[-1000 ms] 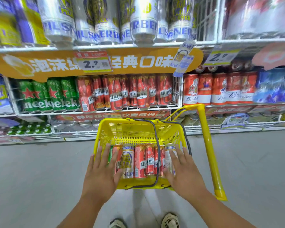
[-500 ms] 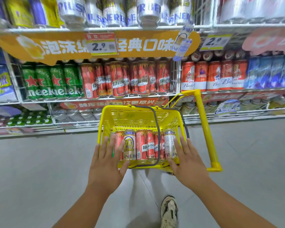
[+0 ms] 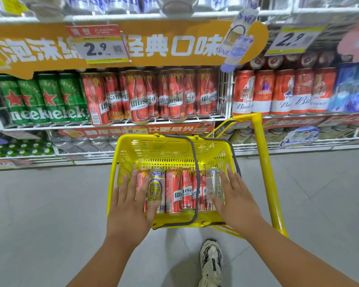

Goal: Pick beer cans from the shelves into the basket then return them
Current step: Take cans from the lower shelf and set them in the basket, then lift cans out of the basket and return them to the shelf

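left hand (image 3: 129, 206): fingers straight, flat on row of red and silver beer cans (image 3: 173, 189) | right hand (image 3: 235, 200): fingers straight, on the row's right end | yellow plastic mesh basket (image 3: 174, 156): on floor before shelves

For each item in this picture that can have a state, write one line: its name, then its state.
yellow basket: on the floor, holding cans, grey handles folded down.
cans in the basket: lying on their sides in a row.
left hand: open, fingers straight, over the leftmost cans.
right hand: open, fingers straight, by the rightmost can.
red cans on the shelf: upright.
green cans: upright.
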The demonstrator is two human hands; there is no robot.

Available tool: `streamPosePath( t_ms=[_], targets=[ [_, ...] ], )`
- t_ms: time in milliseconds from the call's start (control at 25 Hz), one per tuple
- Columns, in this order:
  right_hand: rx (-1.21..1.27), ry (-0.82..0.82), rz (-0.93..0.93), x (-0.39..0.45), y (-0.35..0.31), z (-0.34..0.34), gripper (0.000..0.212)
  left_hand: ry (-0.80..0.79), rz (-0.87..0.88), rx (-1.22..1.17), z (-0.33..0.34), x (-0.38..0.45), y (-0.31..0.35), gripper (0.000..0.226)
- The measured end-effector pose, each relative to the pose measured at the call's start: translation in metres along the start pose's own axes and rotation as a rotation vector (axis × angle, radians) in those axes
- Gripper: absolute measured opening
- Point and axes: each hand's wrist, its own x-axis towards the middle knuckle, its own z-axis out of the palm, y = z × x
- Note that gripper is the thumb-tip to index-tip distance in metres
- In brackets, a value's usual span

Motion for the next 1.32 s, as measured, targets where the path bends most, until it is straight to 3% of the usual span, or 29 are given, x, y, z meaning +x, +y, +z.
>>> streamPosePath(
  t_ms=[240,360,440,600,760,880,1080,1200,1320],
  targets=[
    [0.287,-0.117,0.157,0.05,0.012,0.027,0.082,-0.074,-0.153,-0.145,0.03,0.031,0.022,0.079],
    [0.401,-0.104,0.298,0.066,0.006,0.048,0.076,-0.147,-0.347,-0.344,0.046,0.046,0.033,0.083],
    [0.405,-0.097,0.378,0.074,0.002,0.061,0.063,-0.209,-0.453,-0.497,0.057,0.052,0.036,0.082],
    [0.342,-0.12,0.541,0.092,-0.013,0.076,0.051,-0.266,-0.503,-0.452,0.078,0.066,0.036,0.091],
    [0.084,-0.106,0.555,0.101,-0.025,0.091,0.072,-0.276,-0.536,-0.417,0.098,0.074,0.035,0.098],
    [0.039,-0.038,0.621,0.102,-0.026,0.104,0.083,-0.233,-0.638,-0.496,0.108,0.084,0.028,0.087],
    [0.022,0.059,0.624,0.099,-0.029,0.114,0.076,-0.206,-0.671,-0.53,0.106,0.088,0.025,0.073],
    [0.095,0.03,0.594,0.096,-0.032,0.112,0.074,-0.179,-0.644,-0.543,0.1,0.082,0.03,0.07],
    [0.347,0.0,0.592,0.09,-0.024,0.108,0.07,-0.16,-0.61,-0.597,0.09,0.075,0.032,0.069]
  ],
)
